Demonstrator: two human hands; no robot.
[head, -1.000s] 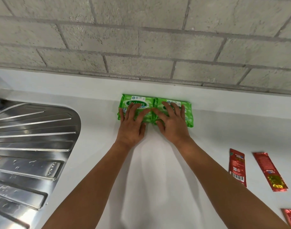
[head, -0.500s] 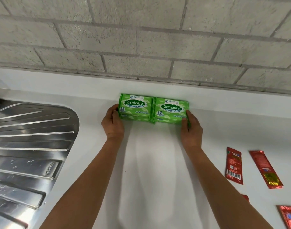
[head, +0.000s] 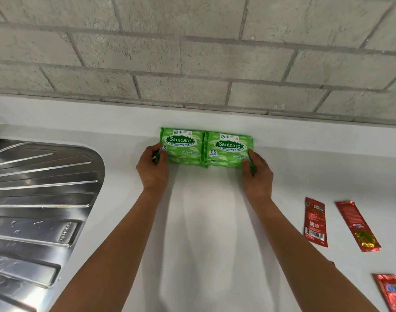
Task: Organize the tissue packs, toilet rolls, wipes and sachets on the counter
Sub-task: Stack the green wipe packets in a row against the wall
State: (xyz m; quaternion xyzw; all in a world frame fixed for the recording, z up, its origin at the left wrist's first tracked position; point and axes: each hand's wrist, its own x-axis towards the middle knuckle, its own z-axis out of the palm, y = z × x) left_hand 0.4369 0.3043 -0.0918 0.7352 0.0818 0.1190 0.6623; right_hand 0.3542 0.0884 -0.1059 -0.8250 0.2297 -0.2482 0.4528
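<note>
Fingers of the left hand (head: 153, 167) and right hand (head: 256, 171) curl onto the outer ends of two soft, light green plastic wipes packs (head: 204, 147) squeezed between them, likely squashy, best held endwise.

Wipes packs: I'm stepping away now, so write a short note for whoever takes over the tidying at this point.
Left hand holds the outer end of the left wipes pack; right hand holds the outer end of the right wipes pack.
Packs lie side by side, touching, near the counter's back wall.
Done: wipes lined up.
Left: red sachets lie loose to the right. No tissue packs or toilet rolls in view.
</note>
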